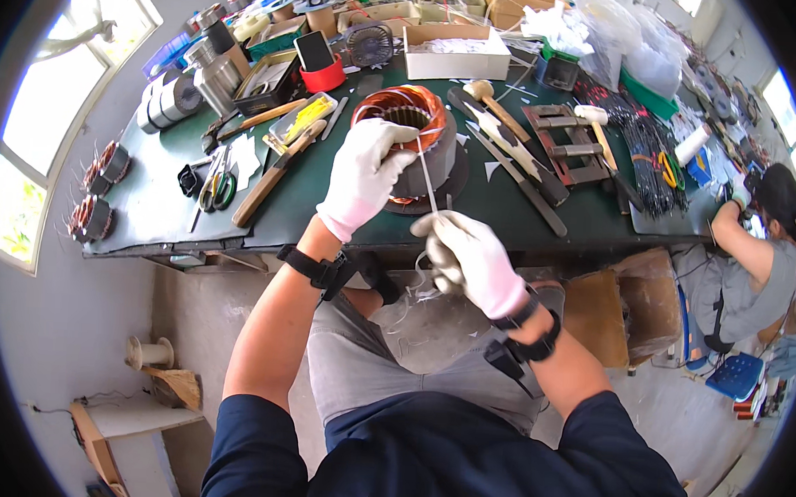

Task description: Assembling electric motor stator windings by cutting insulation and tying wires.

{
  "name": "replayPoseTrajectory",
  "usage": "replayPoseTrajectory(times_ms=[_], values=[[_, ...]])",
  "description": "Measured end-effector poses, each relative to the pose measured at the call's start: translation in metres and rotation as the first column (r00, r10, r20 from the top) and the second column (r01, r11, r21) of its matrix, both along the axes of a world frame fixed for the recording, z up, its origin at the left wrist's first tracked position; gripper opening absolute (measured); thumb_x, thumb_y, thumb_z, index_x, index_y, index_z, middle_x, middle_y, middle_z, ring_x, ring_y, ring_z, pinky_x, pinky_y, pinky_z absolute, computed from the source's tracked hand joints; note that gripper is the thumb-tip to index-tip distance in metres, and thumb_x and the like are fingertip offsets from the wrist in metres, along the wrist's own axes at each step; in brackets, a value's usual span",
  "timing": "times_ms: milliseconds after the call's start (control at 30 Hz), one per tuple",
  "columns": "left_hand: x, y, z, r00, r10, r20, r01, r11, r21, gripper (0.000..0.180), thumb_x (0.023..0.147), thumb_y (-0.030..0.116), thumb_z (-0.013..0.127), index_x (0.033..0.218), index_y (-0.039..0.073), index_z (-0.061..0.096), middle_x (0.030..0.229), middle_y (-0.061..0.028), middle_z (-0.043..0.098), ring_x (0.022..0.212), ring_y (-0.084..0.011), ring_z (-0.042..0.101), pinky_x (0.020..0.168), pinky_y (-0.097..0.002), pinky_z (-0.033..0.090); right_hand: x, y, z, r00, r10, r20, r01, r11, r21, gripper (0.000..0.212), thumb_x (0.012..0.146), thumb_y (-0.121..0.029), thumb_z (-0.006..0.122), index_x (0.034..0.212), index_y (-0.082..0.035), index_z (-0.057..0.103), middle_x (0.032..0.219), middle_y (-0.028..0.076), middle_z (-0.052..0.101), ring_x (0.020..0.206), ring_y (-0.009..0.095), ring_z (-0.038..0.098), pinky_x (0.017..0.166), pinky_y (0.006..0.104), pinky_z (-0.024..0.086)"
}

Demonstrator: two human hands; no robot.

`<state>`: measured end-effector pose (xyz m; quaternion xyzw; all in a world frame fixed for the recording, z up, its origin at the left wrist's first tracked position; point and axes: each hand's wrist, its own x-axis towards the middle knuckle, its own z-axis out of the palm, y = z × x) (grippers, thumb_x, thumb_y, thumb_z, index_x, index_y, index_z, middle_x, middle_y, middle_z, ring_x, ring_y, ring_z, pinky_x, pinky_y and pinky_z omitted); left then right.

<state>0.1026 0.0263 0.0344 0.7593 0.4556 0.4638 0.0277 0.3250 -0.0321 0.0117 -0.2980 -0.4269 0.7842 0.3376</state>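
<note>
A motor stator with copper windings stands on the green bench in front of me, on a dark round base. My left hand, in a white glove, rests against the windings' near left side, its fingers closed near the white cord; whether they pinch it is hidden. From the stator's rim the white cord runs taut down to my right hand. That gloved hand is closed round the cord just off the bench's front edge, and the loose end dangles below it.
Left of the stator lie a wooden-handled tool, scissors and a tray of yellow pieces. To its right are long flat bars, a mallet and bundled black wires. Another person sits at far right.
</note>
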Motion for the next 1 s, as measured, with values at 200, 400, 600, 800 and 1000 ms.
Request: replayPoseTrajectory(times_ms=[200,400,600,800,1000], values=[[0.003,-0.002,-0.004,0.997,0.022,-0.075,-0.015,0.995,0.1,0.031,0.082,0.007,0.08,0.112,0.006,0.069,0.101,-0.012,0.068,0.103,-0.0351,0.064,0.093,-0.0439,0.052,-0.034,0.1,0.059,0.88,-0.4,-0.257,0.195,-0.189,0.962,0.023,0.111,-0.015,0.054,0.112,-0.001,0.073,0.079,0.002,0.067,0.069,0.009,0.061,0.064,0.0266,0.05],[-0.006,0.004,-0.017,1.0,0.015,-0.02,-0.012,0.99,0.137,0.027,0.08,0.01,0.083,0.106,0.008,0.077,0.103,-0.0105,0.075,0.105,-0.0329,0.069,0.099,-0.0408,0.054,-0.023,0.06,0.014,0.968,-0.217,-0.125,0.251,0.826,0.505,0.038,0.113,-0.03,0.054,0.088,-0.001,0.063,0.069,-0.001,0.054,0.058,0.005,0.047,0.051,0.0253,0.035],[0.002,0.011,-0.003,0.998,-0.064,-0.022,0.067,0.979,0.191,0.025,0.08,0.008,0.083,0.104,0.007,0.078,0.102,-0.0101,0.075,0.101,-0.0323,0.07,0.095,-0.0395,0.056,-0.017,0.046,0.024,0.912,-0.392,-0.121,0.402,0.798,0.448,0.033,0.111,-0.028,0.054,0.098,-0.001,0.066,0.073,0.001,0.06,0.058,0.009,0.053,0.054,0.0244,0.042],[0.013,0.008,-0.002,0.996,-0.021,-0.085,0.027,0.998,0.065,0.031,0.08,0.009,0.084,0.11,0.004,0.074,0.103,-0.0138,0.071,0.102,-0.0341,0.067,0.095,-0.0399,0.054,-0.002,0.045,0.038,0.963,-0.267,0.035,0.209,0.824,0.527,0.032,0.113,-0.024,0.056,0.095,-0.001,0.069,0.079,-0.002,0.062,0.07,0.003,0.053,0.062,0.0219,0.044],[0.008,0.002,0.007,0.996,0.016,-0.089,-0.013,0.999,0.035,0.027,0.082,0.006,0.083,0.107,0.003,0.074,0.098,-0.013,0.067,0.09,-0.0294,0.067,0.081,-0.036,0.055,0.045,-0.021,0.065,0.839,-0.535,-0.102,0.185,0.104,0.977,0.016,0.098,-0.008,0.067,0.109,0.002,0.072,0.091,0.016,0.074,0.076,0.03,0.073,0.074,0.0379,0.059]])
